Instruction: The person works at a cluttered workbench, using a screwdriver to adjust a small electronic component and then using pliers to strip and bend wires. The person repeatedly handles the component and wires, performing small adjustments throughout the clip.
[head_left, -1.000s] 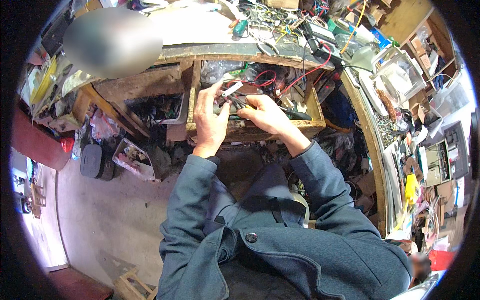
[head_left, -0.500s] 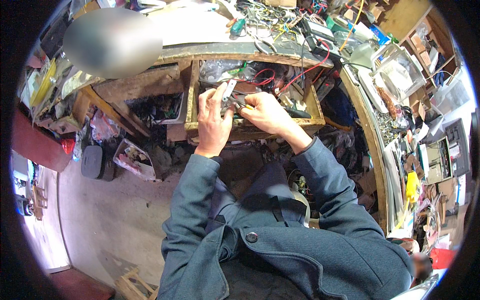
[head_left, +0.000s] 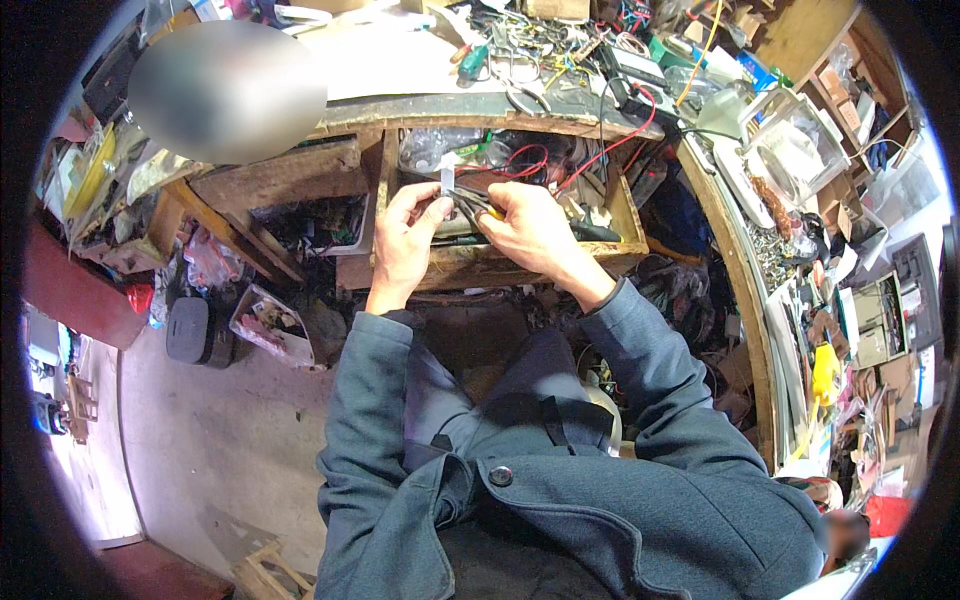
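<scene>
Overhead, cluttered workbench (head_left: 420,60), open wooden drawer (head_left: 500,265) — concrete floor (head_left: 190,440), shelves (head_left: 860,300).

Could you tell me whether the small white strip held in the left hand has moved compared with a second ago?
Cannot tell: the small white strip stands over the open wooden drawer much as before, while the camera itself shifted.

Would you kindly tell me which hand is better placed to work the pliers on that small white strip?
The right hand, most likely: it already grips the pliers, whose tips point toward the white strip. The left hand is occupied pinching that strip upright over the open wooden drawer.
</scene>
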